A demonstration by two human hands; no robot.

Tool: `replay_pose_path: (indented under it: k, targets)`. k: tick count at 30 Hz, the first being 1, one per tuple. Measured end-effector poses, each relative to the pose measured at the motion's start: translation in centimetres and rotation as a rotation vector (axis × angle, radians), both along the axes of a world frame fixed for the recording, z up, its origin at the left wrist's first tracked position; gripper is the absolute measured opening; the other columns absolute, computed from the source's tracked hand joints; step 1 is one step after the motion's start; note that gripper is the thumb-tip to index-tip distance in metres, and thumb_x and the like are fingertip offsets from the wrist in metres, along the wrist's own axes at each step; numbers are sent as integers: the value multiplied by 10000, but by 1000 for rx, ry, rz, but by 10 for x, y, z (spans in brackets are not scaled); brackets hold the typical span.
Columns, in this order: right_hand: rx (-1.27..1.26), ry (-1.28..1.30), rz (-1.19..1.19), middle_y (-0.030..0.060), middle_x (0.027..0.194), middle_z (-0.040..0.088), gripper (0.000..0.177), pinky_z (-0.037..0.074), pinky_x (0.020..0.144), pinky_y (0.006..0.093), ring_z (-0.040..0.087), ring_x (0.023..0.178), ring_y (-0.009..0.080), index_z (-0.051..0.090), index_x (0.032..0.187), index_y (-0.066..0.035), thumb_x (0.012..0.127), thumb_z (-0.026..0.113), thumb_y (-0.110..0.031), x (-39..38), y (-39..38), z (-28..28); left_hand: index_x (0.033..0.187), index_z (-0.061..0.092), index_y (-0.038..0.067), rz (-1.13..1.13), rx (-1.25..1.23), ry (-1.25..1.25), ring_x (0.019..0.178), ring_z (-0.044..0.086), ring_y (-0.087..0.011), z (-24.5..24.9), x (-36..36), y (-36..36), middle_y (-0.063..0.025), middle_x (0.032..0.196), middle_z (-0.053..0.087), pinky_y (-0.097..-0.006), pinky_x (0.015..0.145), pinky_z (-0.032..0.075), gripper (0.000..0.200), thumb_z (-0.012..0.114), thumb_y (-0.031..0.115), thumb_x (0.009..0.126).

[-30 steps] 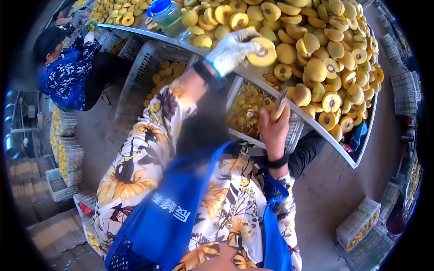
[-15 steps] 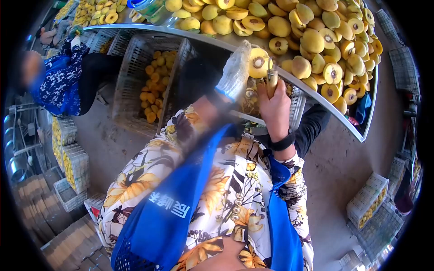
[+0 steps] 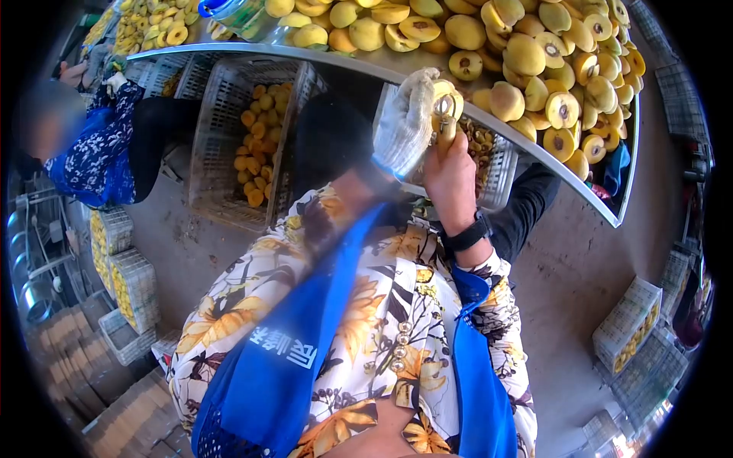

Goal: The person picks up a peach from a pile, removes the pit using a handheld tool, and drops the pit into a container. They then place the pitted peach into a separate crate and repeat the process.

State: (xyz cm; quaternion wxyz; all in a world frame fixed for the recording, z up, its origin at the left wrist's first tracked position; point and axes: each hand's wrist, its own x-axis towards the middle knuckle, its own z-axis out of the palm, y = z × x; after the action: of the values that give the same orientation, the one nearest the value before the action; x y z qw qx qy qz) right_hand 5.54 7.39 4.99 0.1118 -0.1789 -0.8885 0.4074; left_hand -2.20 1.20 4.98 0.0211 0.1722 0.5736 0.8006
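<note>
My left hand [image 3: 407,122], in a white knit glove, holds a halved yellow fruit [image 3: 449,98] just below the metal table's edge [image 3: 534,149]. My bare right hand [image 3: 450,172] grips a small pitting tool [image 3: 444,126] with a wooden handle, its metal tip pressed into the fruit's cut face. Both hands meet over a plastic crate [image 3: 500,172] holding cut fruit pieces. A black watch sits on my right wrist.
The table top carries a heap of halved and whole yellow fruits [image 3: 534,53] and a blue-lidded jar [image 3: 233,11]. A second crate of fruit [image 3: 252,137] stands under the table. A person in a blue floral top [image 3: 92,145] sits at left. Stacked crates [image 3: 122,275] line the floor.
My left hand brought the fruit half down from the pile to the table's edge. My right hand rose with the tool and now digs into the fruit.
</note>
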Motion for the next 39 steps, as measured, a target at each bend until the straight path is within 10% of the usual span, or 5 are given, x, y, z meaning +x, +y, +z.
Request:
replay_pose_path:
  k: [8,16,20,26,39]
  targets:
    - [-215,-146,60,297,764,567,202,461,646,423,571,755,436,468,916,48,798,506,-112,2,-1,9,1058,559,-8,-184,-202,-119,813,586,-138,-1,-23,-15,-96,928,608,-245,706,486,243,503,154,886]
    - [-248,7,291,79,666,545,201,434,502,284,530,548,148,494,941,26,788,497,-104,1,0,-24,983,569,6,34,-113,-201,738,573,-203,6,-10,-13,-99,863,597,-285,643,476,287,623,196,774]
    - [-681,-286,189,44,616,492,187,380,370,253,454,420,116,463,974,-2,801,465,-74,-2,-7,-4,1078,522,5,-141,-217,-259,940,572,-323,-21,-23,-23,-162,1042,586,-357,813,467,426,597,244,734]
    - [-910,-440,114,24,587,446,134,352,331,221,405,384,88,429,946,-45,813,439,-43,-3,-8,7,995,563,-16,-204,-183,-626,801,606,-199,-1,-27,-19,-92,908,629,-287,738,479,295,476,243,885]
    - [-1643,-323,250,5,584,420,136,296,323,194,302,359,40,435,946,-66,821,470,-27,9,-3,9,897,623,-20,-160,-101,-495,603,579,-123,-10,-26,-17,-73,761,625,-273,543,495,239,575,210,852]
